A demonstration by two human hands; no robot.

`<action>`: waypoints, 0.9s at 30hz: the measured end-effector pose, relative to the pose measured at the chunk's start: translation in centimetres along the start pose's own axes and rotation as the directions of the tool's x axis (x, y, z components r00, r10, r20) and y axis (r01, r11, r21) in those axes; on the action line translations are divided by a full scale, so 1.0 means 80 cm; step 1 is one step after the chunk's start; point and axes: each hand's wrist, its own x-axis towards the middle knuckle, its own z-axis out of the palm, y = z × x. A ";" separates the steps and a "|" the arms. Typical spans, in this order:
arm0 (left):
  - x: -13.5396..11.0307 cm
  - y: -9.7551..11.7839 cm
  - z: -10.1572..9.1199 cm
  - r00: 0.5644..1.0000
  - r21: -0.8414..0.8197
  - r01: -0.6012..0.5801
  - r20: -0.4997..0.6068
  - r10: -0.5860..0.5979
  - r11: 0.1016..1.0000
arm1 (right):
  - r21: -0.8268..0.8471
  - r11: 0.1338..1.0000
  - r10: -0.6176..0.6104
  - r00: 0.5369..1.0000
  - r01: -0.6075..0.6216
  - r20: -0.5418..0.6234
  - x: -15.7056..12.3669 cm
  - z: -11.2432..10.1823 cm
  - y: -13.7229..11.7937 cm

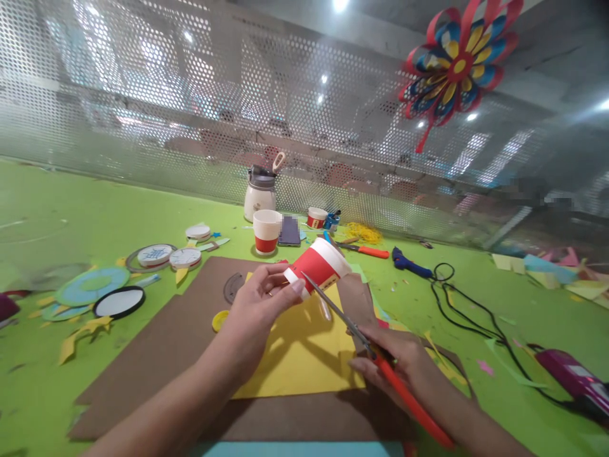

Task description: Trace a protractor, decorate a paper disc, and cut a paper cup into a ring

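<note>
My left hand [266,298] grips a red and white paper cup [316,263] near its base, with the cup tilted on its side and its mouth toward the upper right. In my right hand [394,355] is a pair of scissors [404,393] with orange-red handles. The blades look closed together, and their tip lies at the red wall of the cup near its base; whether it has pierced the paper I cannot tell. Below both hands lies a yellow sheet [304,355] on brown cardboard [190,336].
Behind stand a second paper cup [266,231], a white jar [259,197] and a phone [289,230]. On the right lie a blue glue gun [412,263], its black cord and a purple device [571,374]. Paper crafts, including a blue ring [92,285], lie left.
</note>
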 end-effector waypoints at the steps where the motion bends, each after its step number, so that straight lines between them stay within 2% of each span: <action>1: 0.000 0.001 0.000 1.000 -0.022 0.007 0.004 -0.007 1.000 | -0.006 1.000 -0.008 1.000 0.008 -0.008 0.001 0.000 0.000; 5: 0.003 0.001 -0.002 0.999 -0.024 0.027 0.021 -0.026 0.999 | 0.004 1.000 -0.004 1.000 0.004 -0.018 0.003 0.001 0.002; 10: 0.003 -0.002 -0.002 0.999 0.049 -0.026 0.029 0.025 0.998 | 0.054 0.999 0.003 1.000 -0.003 -0.004 0.006 0.002 0.005; 15: 0.001 -0.003 0.000 0.997 0.050 -0.045 0.066 0.041 0.998 | 0.014 0.999 -0.042 0.999 0.041 0.017 0.007 0.001 0.007; 21: 0.001 -0.005 -0.002 0.998 0.080 -0.041 0.049 0.038 0.996 | 0.045 0.998 0.036 0.998 -0.034 -0.043 0.006 -0.003 -0.003; 27: 0.002 -0.003 -0.002 0.999 0.079 -0.030 0.020 0.028 0.996 | 0.015 0.999 0.050 0.998 -0.050 -0.036 0.002 -0.003 -0.004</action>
